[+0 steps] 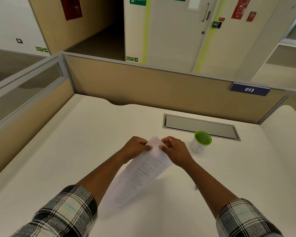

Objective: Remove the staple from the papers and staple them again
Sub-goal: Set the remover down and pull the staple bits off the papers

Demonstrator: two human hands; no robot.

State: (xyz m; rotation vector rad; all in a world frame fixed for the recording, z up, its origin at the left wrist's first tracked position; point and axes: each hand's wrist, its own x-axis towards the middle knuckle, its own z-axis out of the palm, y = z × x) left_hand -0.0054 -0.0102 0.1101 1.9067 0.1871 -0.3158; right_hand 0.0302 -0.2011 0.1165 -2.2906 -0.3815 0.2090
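Note:
A sheaf of printed white papers (140, 175) is held up over the white desk (75, 151), its far corner raised between both hands. My left hand (135, 147) pinches that corner from the left. My right hand (174, 149) pinches it from the right, thumb on the top sheet. The staple itself is too small to make out. No stapler is visible.
A white cup with a green rim (201, 141) stands right of my right hand. Behind it lies a grey cable-tray lid (200, 126) set in the desk. A small purple object (196, 187) lies on the desk at right. Tan partition walls (143, 82) bound the desk.

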